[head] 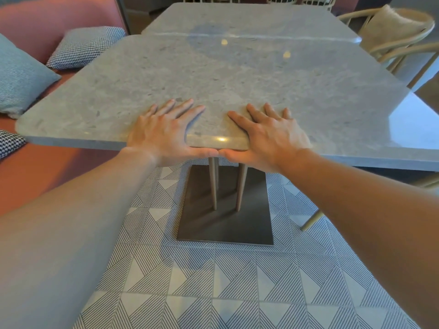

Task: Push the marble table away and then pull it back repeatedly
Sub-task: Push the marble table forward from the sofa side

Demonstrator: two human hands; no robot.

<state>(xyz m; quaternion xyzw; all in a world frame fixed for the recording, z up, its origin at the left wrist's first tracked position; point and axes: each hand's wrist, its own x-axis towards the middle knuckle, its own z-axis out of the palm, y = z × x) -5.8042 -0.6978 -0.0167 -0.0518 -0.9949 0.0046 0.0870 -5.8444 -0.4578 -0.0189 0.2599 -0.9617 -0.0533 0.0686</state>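
Head view, fingers (187, 113) atop marble table (237, 74), thumbs (202, 153) beneath

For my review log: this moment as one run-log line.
left hand: fingers flat on top, thumb under edge | right hand: same | marble table: near edge held | push/pull: unclear

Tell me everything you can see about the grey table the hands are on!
The marble table is a grey, speckled, glossy slab with rounded corners. Slim pale legs join it to a dark base plate on the patterned floor. A matching second table stands right behind it. The left hand and right hand lie flat on top, thumbs tucked under the near edge.
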